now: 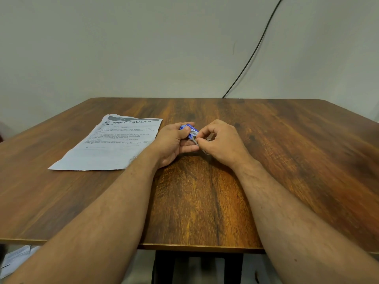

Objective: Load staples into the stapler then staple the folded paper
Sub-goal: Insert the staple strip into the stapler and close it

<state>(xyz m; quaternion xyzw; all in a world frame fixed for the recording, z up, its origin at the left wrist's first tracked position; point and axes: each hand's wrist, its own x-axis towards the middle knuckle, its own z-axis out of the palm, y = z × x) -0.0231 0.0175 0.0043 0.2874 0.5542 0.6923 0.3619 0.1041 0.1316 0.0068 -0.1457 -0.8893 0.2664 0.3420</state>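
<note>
both hands meet over the middle of the wooden table (287, 160), a little toward the far side. the left hand (174, 143) is curled around a small blue and white staple box (189, 131), thumb pressed on its top and fingers underneath, so the box sits up off the table in that hand. the right hand (220, 141) is just beside it, touching at the fingertips, with thumb and forefinger pinched together on a thin grey metal strip (198, 143) at the near end of the box; the strip looks like a row of staples, though it is blurred and partly hidden by the fingers. something small and metallic shows under the right hand, too hidden to tell what it is. the paper (114, 143), a printed sheet, lies flat on the table to the left of the hands, its near right corner close to the left wrist. a black cable (256, 48) runs down the wall behind the table's far edge
</note>
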